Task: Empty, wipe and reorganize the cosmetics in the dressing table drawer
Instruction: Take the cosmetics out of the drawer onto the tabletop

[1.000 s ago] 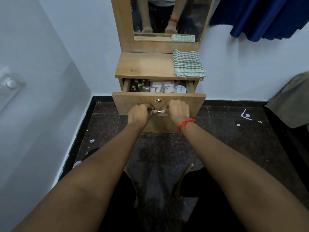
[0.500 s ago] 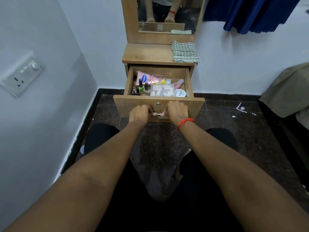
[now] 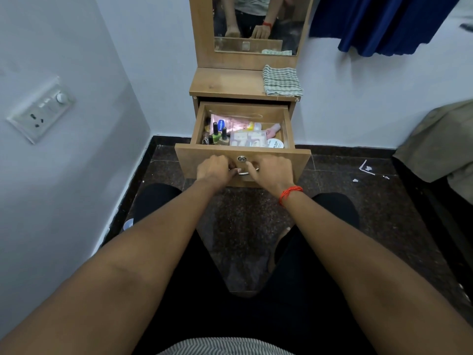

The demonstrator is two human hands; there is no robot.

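Observation:
The wooden drawer (image 3: 299, 162) of the dressing table (image 3: 225, 84) stands pulled far out. Inside lie a pink tube (image 3: 230, 124), nail polish bottles (image 3: 217, 135), a pale flat packet (image 3: 247, 140), a pink bottle (image 3: 273, 129) and a round white jar (image 3: 275, 144). My left hand (image 3: 213, 169) grips the left end of the metal drawer handle (image 3: 242, 172). My right hand (image 3: 272, 171), with a red thread on the wrist, curls its fingers on the handle's right end. A folded checked cloth (image 3: 281, 80) lies on the table top at the right.
A mirror (image 3: 256, 19) rises behind the table top. A white wall with a switch plate (image 3: 42, 110) closes the left side. A blue curtain (image 3: 384, 21) hangs at upper right, and a grey-draped piece (image 3: 440, 142) stands at right. The dark stone floor (image 3: 358, 201) carries paper scraps.
Both hands have pulled the drawer from slightly open to far out, exposing the cosmetics inside. My view has moved back from the table, with my knees now in view.

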